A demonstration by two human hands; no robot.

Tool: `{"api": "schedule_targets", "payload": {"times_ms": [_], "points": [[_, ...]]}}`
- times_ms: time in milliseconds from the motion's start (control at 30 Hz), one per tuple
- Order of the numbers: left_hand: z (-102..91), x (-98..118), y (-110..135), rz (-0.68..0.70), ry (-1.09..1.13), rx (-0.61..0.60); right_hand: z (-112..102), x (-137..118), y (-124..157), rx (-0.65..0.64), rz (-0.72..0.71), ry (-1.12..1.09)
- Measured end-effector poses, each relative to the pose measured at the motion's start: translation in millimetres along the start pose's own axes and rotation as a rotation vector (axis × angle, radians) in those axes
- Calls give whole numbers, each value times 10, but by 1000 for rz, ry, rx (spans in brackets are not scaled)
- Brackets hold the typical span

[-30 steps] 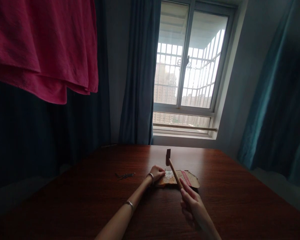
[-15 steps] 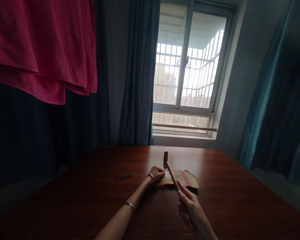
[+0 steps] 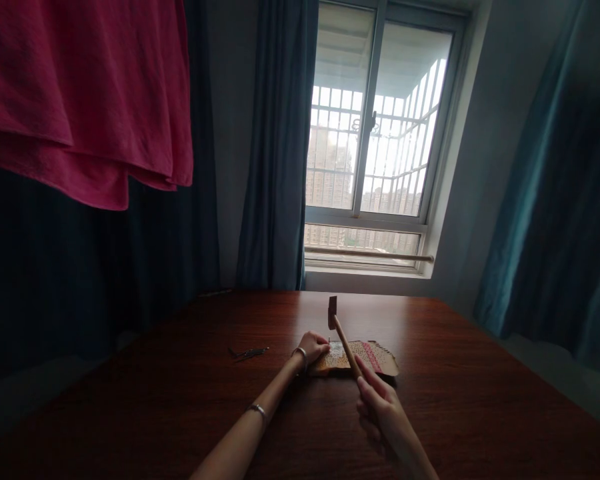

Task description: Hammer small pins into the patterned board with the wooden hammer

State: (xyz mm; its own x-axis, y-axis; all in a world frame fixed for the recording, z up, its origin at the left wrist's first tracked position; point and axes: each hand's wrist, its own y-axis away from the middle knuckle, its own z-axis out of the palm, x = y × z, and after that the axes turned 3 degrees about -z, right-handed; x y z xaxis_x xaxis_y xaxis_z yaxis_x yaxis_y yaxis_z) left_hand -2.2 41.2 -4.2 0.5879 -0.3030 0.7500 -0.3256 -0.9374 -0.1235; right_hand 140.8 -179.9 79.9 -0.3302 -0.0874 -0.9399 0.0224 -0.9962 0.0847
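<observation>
My right hand (image 3: pixel 379 399) is closed round the wooden handle of a hammer (image 3: pixel 349 351). The hammer's head stands in the air just above my left hand (image 3: pixel 314 347). With its fingertips, my left hand pinches a thin upright nail (image 3: pixel 329 341) at the left part of a cardboard piece (image 3: pixel 384 360). The cardboard is covered in small dots or holes, with a pink strip across it and a notched far right edge. On the table left of my left hand lies a small pile of nails (image 3: pixel 251 354).
The brown wooden table (image 3: pixel 190 407) reaches back to the wall under a barred window (image 3: pixel 365 167). A pink cloth (image 3: pixel 90 100) hangs at the upper left. Dark blue curtains (image 3: pixel 280 147) hang beside the window.
The hammer's head has risen slightly away from the nail, so a gap now shows between them. My left hand keeps its place on the nail.
</observation>
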Motion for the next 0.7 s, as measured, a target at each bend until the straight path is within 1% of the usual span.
{"api": "schedule_targets", "payload": {"times_ms": [133, 300, 467, 567, 700], "points": [[4, -13, -3, 0, 17, 7, -22, 19, -26, -6, 30, -17], [-27, 38, 39, 5, -6, 9, -15, -4, -27, -1, 4, -45], [-42, 96, 59, -35, -3, -8, -21, 58, -33, -14, 13, 12], [-44, 82, 47, -40, 6, -18, -18, 89, -26, -11, -43, 42], [-46, 11, 15, -5, 8, -30, -73, 18, -20, 50, -147, 81]]}}
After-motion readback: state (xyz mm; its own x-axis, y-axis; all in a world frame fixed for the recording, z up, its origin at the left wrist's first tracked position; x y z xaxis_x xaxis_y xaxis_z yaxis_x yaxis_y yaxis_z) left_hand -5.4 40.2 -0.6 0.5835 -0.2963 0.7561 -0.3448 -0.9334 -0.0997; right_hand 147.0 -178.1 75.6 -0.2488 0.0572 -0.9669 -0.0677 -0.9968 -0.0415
